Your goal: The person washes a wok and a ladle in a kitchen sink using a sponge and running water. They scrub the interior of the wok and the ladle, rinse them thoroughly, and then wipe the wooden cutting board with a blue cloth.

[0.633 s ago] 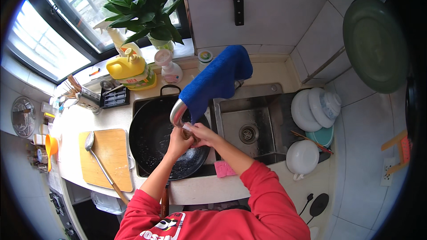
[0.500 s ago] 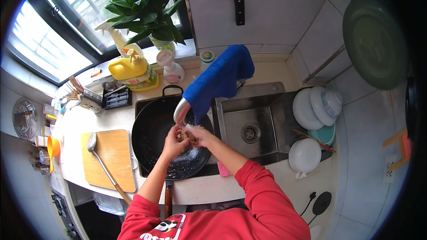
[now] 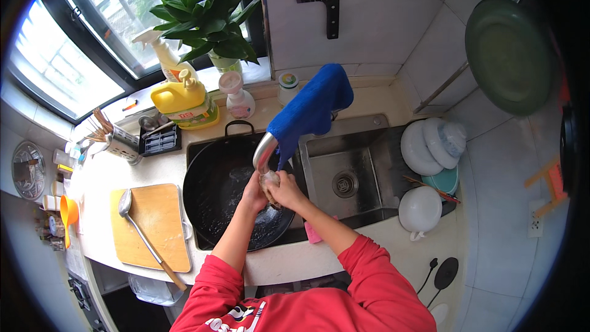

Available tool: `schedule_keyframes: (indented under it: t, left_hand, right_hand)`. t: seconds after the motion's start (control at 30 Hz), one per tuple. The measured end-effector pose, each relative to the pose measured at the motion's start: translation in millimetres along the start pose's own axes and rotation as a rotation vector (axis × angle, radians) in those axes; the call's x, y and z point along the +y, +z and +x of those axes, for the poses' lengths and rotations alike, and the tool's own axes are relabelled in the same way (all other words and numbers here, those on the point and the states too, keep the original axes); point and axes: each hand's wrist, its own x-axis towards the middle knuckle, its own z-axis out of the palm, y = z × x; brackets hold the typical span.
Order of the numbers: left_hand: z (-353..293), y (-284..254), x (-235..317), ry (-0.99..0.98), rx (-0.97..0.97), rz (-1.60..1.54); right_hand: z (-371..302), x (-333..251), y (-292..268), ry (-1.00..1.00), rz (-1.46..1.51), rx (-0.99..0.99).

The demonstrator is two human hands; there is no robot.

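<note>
My left hand (image 3: pixel 252 195) and my right hand (image 3: pixel 286 192) are closed together around a brownish, rough-looking clump (image 3: pixel 268 195), mostly hidden by the fingers. Whitish water runs over it from the curved metal faucet (image 3: pixel 264 152) just above. Beneath my hands a large black wok (image 3: pixel 209 200) sits in the left sink basin, its inside wet with some foam. A blue cloth (image 3: pixel 313 99) is draped over the faucet's neck.
The right steel basin (image 3: pixel 375 178) has white bowls (image 3: pixel 420 212) stacked beside it. A ladle (image 3: pixel 138 224) lies across a wooden cutting board (image 3: pixel 153 233) on the left. Bottles, including a yellow jug (image 3: pixel 184 107), line the back. A pink cloth (image 3: pixel 316 230) lies at the front edge.
My hands have moved slightly right and closed more tightly around the clump, which showed more before. The wok's wooden handle, seen earlier at the front, is now out of sight.
</note>
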Motion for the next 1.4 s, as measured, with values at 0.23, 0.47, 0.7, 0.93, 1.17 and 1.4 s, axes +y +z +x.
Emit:
schedule_keyframes:
  t: [0.23,0.47,0.7,0.93,1.17,1.4]
  left_hand:
    - [63.7,-51.5,-21.2,0.152,-0.02,0.011]
    - [20.4,-3.7,-6.1,0.109,0.184,0.047]
    - [-6.3,19.5,6.2,0.196,0.032,0.254]
    - [12.6,9.5,-11.6,0.641,0.363,0.799]
    - [-16.9,22.4,25.7,0.263,0.232,0.983]
    - [-15.3,10.6,19.4,0.363,0.181,0.711]
  right_hand:
    - [-15.5,-5.5,14.7,-0.334,-0.142,0.234]
    - [1.7,18.5,23.4,-0.237,0.098,0.241]
    - [26.8,30.1,15.8,0.27,0.876,0.07]
    - [23.0,31.3,0.0,0.198,0.454,-0.249]
    - [21.3,26.7,-1.4,0.445,0.867,-0.296]
    - [4.3,-17.2,2.9,0.325,0.889,-0.297]
